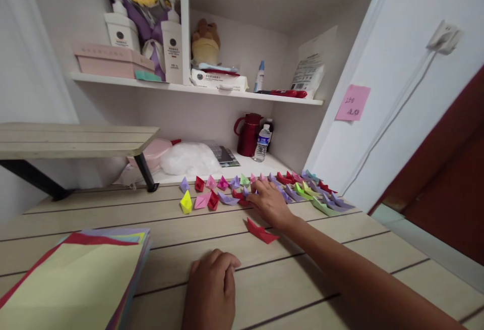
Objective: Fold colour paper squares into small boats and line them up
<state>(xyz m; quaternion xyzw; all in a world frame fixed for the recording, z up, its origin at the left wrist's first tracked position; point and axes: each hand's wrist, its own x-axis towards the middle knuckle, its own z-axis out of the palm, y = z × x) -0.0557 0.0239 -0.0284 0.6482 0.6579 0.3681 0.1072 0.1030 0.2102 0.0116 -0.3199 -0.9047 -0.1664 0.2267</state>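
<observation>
My right hand (271, 202) reaches out to the rows of small folded paper boats at the back of the table. Its thumb and fingertips are closed on a purple paper boat (246, 192), partly hidden by the hand. Just left of that lies a dark red boat (237, 196). Nearer to me, below the right hand, a larger red paper boat (262, 231) sits by itself. My left hand (212, 289) rests on the tabletop with fingers curled in, and nothing shows in it. Yellow (186, 202) and pink (202, 200) boats stand toward the left end.
A stack of coloured paper (71, 279) lies at the front left. Behind it a small raised wooden stand (75, 138) stands on black legs. More boats (325, 204) crowd the right. At the back are a red jug (248, 135), a water bottle (261, 144) and a white plastic bag (191, 158).
</observation>
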